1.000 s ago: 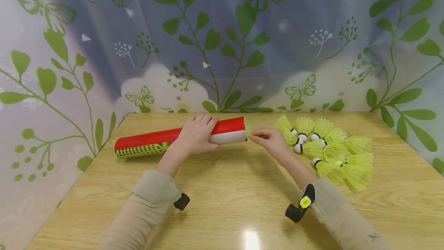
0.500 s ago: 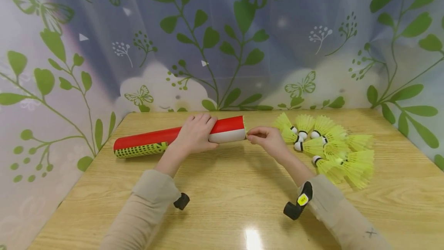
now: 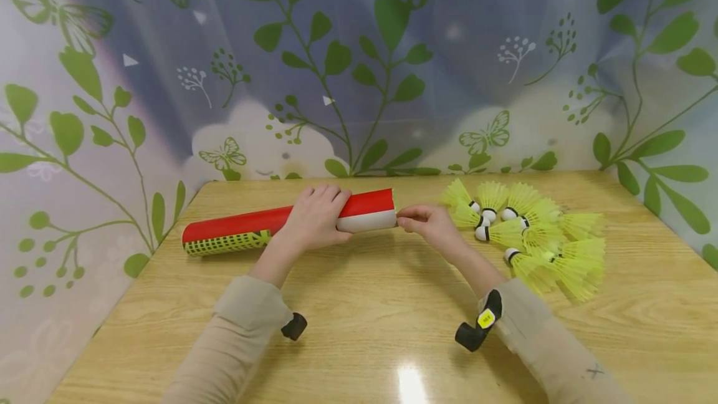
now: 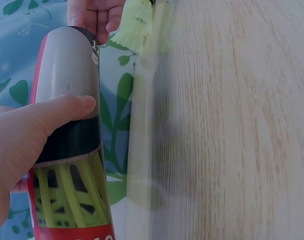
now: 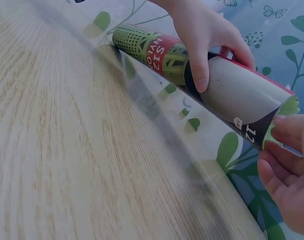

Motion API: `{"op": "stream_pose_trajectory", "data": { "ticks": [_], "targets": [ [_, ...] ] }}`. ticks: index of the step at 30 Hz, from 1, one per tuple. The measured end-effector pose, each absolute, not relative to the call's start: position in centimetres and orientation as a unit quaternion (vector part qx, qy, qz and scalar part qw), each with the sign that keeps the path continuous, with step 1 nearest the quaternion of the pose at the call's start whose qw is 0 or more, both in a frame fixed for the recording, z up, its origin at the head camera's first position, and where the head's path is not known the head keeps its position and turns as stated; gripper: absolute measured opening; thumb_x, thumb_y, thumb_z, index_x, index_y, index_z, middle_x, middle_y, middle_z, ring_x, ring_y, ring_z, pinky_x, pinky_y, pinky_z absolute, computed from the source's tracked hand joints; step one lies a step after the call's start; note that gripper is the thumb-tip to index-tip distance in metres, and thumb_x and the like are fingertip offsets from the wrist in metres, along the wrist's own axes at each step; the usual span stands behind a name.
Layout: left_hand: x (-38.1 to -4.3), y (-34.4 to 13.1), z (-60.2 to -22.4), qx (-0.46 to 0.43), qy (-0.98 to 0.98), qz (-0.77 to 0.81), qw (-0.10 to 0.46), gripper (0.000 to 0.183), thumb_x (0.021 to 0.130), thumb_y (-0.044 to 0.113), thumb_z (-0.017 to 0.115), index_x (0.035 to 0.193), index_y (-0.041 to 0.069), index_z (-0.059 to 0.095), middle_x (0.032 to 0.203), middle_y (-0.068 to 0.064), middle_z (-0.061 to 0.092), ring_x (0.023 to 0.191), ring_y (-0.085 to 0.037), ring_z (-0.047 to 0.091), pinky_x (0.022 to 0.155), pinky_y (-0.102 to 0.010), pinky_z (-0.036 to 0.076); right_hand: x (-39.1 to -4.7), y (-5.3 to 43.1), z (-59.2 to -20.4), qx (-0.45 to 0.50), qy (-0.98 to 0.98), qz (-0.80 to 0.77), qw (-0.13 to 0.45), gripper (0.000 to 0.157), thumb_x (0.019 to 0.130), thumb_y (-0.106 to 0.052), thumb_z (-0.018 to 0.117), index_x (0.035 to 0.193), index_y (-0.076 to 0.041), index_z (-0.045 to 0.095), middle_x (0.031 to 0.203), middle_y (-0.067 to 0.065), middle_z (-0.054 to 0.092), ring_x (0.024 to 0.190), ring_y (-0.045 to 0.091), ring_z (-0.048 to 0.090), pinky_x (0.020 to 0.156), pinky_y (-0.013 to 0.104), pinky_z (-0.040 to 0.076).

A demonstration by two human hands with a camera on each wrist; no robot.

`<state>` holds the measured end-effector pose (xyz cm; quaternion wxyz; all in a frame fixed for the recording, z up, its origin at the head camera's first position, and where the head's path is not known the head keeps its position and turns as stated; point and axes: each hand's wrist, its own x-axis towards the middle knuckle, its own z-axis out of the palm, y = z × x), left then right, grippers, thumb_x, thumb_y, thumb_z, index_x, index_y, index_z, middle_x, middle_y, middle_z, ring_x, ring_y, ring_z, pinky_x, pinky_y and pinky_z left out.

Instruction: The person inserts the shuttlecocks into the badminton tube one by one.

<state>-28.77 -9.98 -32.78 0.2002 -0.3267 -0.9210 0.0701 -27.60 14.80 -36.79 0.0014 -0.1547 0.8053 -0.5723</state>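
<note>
A red and white shuttlecock tube [image 3: 367,212] lies slantwise over the wooden table. My left hand [image 3: 318,217] grips it around its middle, thumb [image 4: 72,111] along the near side. At the tube's right mouth, the skirt of a yellow shuttlecock [image 5: 290,106] shows just past the rim, the rest hidden inside. My right hand [image 3: 429,226] pinches the edge of that skirt between thumb and fingers [image 5: 286,127]. Through the tube's clear window [image 4: 69,195], yellow-green skirts show.
Several yellow shuttlecocks [image 3: 533,235] lie in a loose pile on the table's right side. A patterned curtain [image 3: 359,80] hangs behind the table [image 3: 359,329]. Wrist cameras [image 3: 473,335] are strapped to both forearms.
My right hand has moved slightly left, pushing the shuttlecock's skirt further into the tube's mouth. The left hand keeps its grip on the tube.
</note>
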Motion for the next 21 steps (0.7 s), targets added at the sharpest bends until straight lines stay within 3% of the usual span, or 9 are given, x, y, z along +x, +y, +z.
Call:
{"op": "stream_pose_trajectory", "data": {
  "ticks": [10, 16, 21],
  "targets": [
    [-28.8, -10.0, -33.2, -0.321, -0.924, 0.082, 0.193, 0.071, 0.07, 0.051, 0.072, 0.124, 0.009, 0.052, 0.11, -0.007, 0.055, 0.101, -0.023, 0.051, 0.081, -0.038, 0.04, -27.5, 14.4, -36.8, -0.165, 0.803, -0.573, 0.0, 0.028, 0.095, -0.011, 0.05, 0.106, 0.012, 0.062, 0.097, 0.021, 0.063, 0.095, 0.034, 0.056, 0.081, 0.045, 0.048],
    [-28.9, -10.0, -33.1, -0.323, -0.924, 0.067, 0.193, 0.071, 0.07, 0.05, 0.073, 0.124, 0.008, 0.052, 0.111, -0.007, 0.055, 0.101, -0.024, 0.051, 0.082, -0.039, 0.041, -27.2, 14.9, -36.6, -0.163, 0.79, -0.59, -0.004, 0.032, 0.098, -0.013, 0.046, 0.113, 0.012, 0.058, 0.106, 0.025, 0.062, 0.1, 0.034, 0.057, 0.08, 0.038, 0.049],
    [-28.9, -10.1, -32.7, -0.317, -0.927, 0.052, 0.192, 0.069, 0.07, 0.048, 0.074, 0.123, 0.007, 0.053, 0.111, -0.007, 0.056, 0.102, -0.025, 0.051, 0.084, -0.041, 0.041, -27.1, 16.5, -35.8, -0.155, 0.784, -0.601, -0.008, 0.034, 0.097, -0.021, 0.05, 0.114, 0.007, 0.059, 0.11, 0.021, 0.062, 0.097, 0.024, 0.06, 0.08, 0.035, 0.049]
  ]
}}
